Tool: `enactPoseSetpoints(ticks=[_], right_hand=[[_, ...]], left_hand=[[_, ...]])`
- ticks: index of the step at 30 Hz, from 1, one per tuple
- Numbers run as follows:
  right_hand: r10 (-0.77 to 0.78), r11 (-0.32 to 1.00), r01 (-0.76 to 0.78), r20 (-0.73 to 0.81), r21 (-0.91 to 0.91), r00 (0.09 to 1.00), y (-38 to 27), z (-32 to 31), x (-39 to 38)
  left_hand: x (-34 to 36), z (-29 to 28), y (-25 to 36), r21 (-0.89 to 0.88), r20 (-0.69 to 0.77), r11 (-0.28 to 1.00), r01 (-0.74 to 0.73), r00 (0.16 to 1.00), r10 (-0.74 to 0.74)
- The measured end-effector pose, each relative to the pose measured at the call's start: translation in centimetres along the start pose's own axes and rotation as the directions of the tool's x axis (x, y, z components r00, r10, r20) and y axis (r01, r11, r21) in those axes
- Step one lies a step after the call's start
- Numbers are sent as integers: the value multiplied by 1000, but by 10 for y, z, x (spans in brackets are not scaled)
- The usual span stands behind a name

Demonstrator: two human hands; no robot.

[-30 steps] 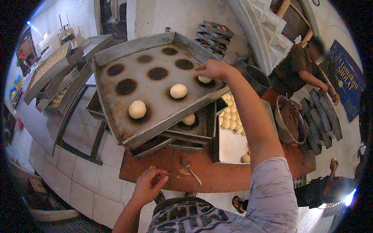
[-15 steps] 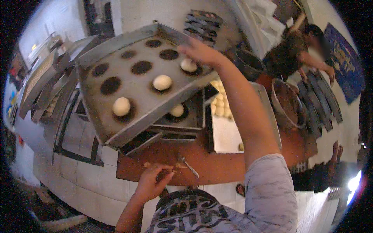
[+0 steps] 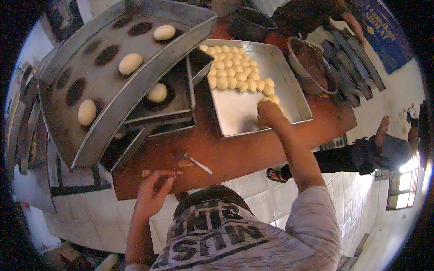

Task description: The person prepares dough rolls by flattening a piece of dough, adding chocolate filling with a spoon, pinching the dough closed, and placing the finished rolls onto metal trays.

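Note:
My right hand (image 3: pixel 270 113) reaches into a square metal tray (image 3: pixel 239 113) and closes around a dough ball at the near end of the pile of small dough balls (image 3: pixel 235 72). My left hand (image 3: pixel 153 189) rests on the near edge of the brown wooden table (image 3: pixel 235 153), fingers loosely spread, holding nothing. A large tilted baking tray (image 3: pixel 135 90) with dark greased spots carries three dough balls (image 3: pixel 130 63). Another dough ball (image 3: pixel 157 92) lies on a tray beneath it.
A small scraper (image 3: pixel 199 164) lies on the table near my left hand. A round metal bowl (image 3: pixel 312 67) and a row of stacked pans (image 3: pixel 352 67) stand at the right. Another person sits on the tiled floor at right (image 3: pixel 375 151). More trays are stacked at left (image 3: pixel 27 135).
My right hand left the far side of the big tilted tray and came down to the dough pile in the square tray. The view tilted down. My left hand stayed at the table edge.

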State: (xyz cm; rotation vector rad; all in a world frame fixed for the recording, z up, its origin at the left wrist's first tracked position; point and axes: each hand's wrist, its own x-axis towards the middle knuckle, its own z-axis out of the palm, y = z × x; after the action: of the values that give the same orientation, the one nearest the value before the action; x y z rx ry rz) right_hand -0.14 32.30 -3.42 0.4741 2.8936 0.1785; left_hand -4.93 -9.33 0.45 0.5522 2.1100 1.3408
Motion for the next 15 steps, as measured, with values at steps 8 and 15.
enactPoseSetpoints(ticks=[8, 15], right_hand=[[-456, 417, 528, -333, 740, 825, -156, -114, -84], [-424, 851, 330, 162, 409, 891, -186, -3, -60]], left_hand=[[1, 12, 11, -348, 72, 912, -218, 964, 257], [-8, 4, -41, -433, 5, 827, 359, 918, -396]])
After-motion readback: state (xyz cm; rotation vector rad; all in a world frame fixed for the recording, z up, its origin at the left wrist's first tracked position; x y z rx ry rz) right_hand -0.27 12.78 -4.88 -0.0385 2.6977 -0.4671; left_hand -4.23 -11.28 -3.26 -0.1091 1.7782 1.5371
